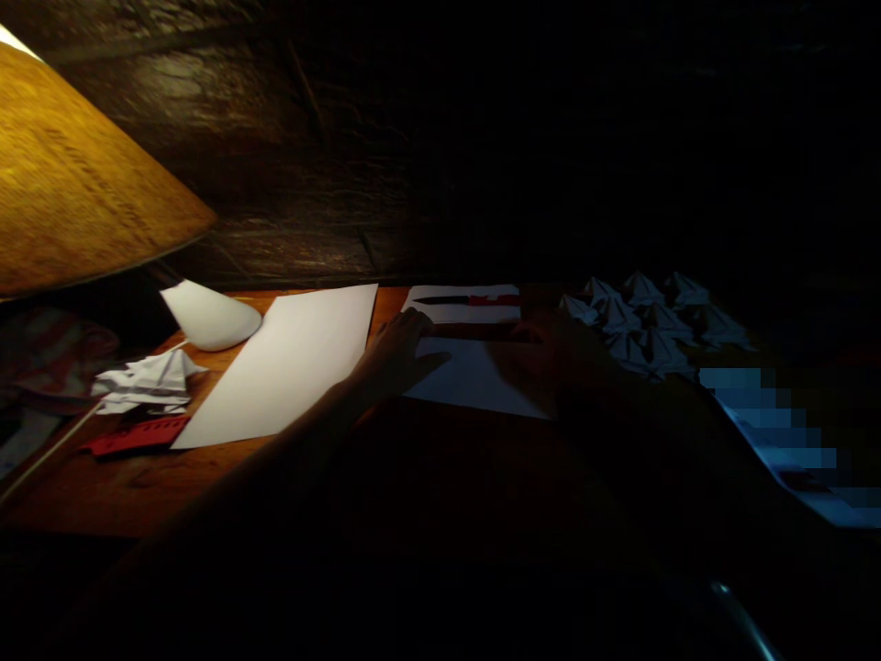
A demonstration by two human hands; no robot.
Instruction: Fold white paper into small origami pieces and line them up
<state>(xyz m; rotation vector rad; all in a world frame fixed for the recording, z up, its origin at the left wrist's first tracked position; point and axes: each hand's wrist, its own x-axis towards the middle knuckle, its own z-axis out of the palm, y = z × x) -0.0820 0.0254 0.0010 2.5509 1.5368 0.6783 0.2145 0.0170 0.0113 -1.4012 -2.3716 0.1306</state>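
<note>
A small white sheet of paper (468, 372) lies on the wooden table in front of me, partly in shadow. At its left side, my left hand (405, 347) rests with the thumb stretched over the paper, apart from the fingers. Over the sheet's right side is my right hand (551, 344), so dark that its finger shape is hard to make out. Just beyond the sheet, a knife with a dark blade and red handle (492, 300) lies on another white piece of paper (440, 314).
To the left are a large white sheet (289, 358), a lamp with a yellow shade (89, 174) and white base (210, 317), a folded paper piece (148, 381) and a red object (138, 436). Several folded paper shapes (643, 321) stand right, near a bluish blurred-out screen (777, 431).
</note>
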